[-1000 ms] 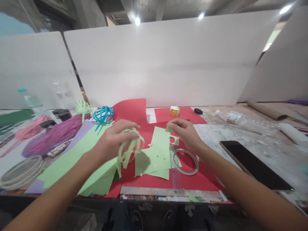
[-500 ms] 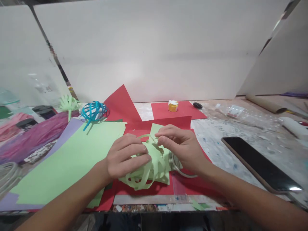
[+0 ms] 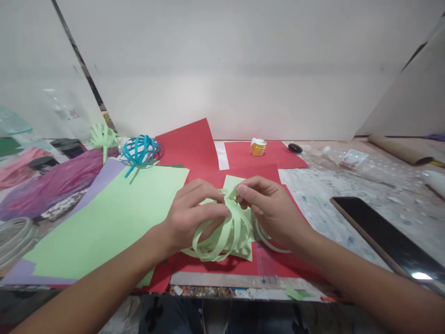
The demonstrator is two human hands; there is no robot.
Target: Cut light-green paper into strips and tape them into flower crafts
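Observation:
A ball of looped light-green paper strips [image 3: 222, 236] stands over red and green paper at the middle of the table. My left hand [image 3: 198, 211] curls round its upper left side, fingers closed on the strips near the top. Between the thumb and forefinger of my right hand [image 3: 267, 204] a strip end is pinched at the top of the ball. A white ring-shaped roll [image 3: 274, 247] lies under my right wrist, partly hidden. Below it is a clear ruler [image 3: 266, 266] on the red paper.
Green sheets [image 3: 104, 222] over purple paper lie to the left, with a blue paper-strip ball [image 3: 141, 150] behind. A yellow paint jar [image 3: 258, 147] stands on red paper at the back. On the right are a phone [image 3: 382, 236], a plastic bottle [image 3: 354, 159] and a cardboard tube [image 3: 399, 149].
My left hand has shifted up and towards the top of the ball, closer to my right fingers. The loops now stand rounder and more upright. The camera view has moved slightly.

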